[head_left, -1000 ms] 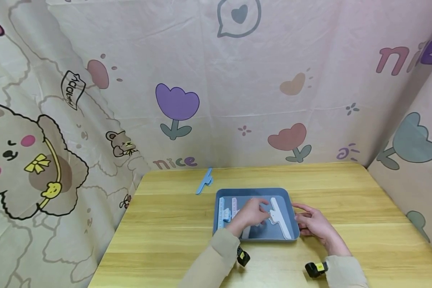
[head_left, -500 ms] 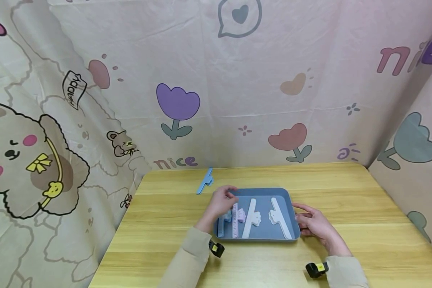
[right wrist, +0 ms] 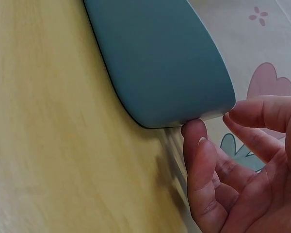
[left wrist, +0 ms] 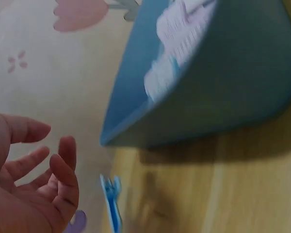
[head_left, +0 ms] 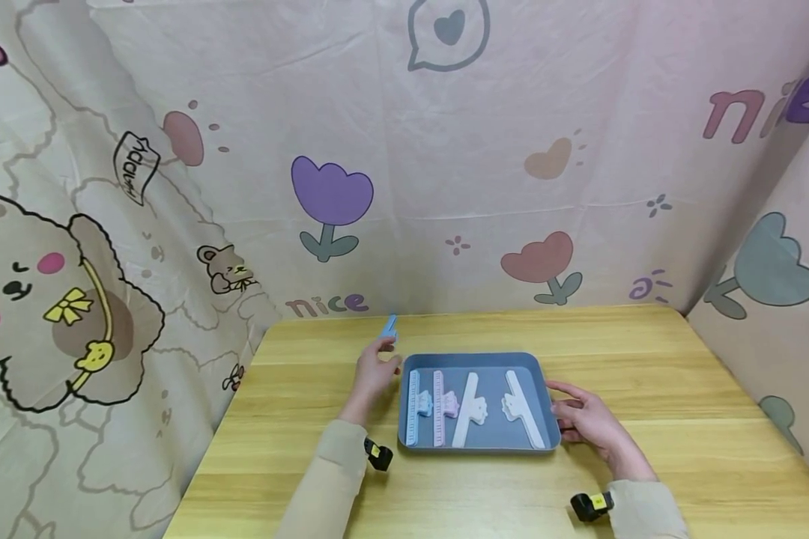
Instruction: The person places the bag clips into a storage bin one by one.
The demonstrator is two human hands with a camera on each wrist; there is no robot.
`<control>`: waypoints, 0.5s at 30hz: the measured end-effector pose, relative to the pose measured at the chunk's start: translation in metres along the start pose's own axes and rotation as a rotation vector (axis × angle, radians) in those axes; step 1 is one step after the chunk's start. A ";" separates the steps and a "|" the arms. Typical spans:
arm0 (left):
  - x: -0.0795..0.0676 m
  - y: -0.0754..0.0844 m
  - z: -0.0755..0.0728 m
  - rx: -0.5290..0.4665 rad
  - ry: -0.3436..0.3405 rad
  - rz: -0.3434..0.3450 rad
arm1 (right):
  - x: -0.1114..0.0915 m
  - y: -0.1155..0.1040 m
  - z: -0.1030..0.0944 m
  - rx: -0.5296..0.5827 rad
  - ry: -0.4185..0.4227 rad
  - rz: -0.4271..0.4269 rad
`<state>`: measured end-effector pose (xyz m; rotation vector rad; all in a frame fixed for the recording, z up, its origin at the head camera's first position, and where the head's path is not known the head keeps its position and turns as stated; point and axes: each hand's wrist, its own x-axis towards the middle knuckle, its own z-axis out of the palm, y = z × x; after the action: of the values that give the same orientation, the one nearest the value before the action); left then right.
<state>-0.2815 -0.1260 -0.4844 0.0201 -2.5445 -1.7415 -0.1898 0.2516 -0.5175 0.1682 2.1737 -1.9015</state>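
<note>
My left hand (head_left: 374,373) reaches over the table left of the grey-blue tray (head_left: 482,450). Its fingertips overlap the near end of a blue bag clip (head_left: 390,325) lying at the back of the table. In the left wrist view, the loosely bent fingers hold nothing, and the blue clip (left wrist: 112,204) is apart from them. Against the tray's right wall, my right hand (head_left: 592,424) rests its fingertips. Inside the tray lie a light blue bag clip (head_left: 414,408), a pink bag clip (head_left: 438,408) and two white ones, the left (head_left: 470,408) and right (head_left: 526,412) slanting opposite ways.
The wooden table (head_left: 297,419) ends at the back against a patterned curtain (head_left: 418,150). More curtain hangs along the left and right sides. A small black camera is worn on each wrist.
My left hand has moved from over the tray, out across its left side, to the blue bag clip at the back. The right hand stays at the tray's right wall.
</note>
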 end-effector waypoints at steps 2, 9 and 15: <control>0.003 -0.007 -0.003 -0.008 0.014 -0.030 | 0.000 0.001 0.000 0.004 -0.008 -0.005; 0.013 -0.027 -0.012 0.055 -0.002 -0.073 | 0.000 0.001 0.001 0.016 -0.018 -0.009; 0.016 -0.033 -0.016 0.141 -0.074 -0.102 | 0.000 0.001 0.001 0.031 -0.026 -0.010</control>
<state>-0.2976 -0.1534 -0.5091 0.0945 -2.7615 -1.6205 -0.1893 0.2511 -0.5182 0.1379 2.1340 -1.9323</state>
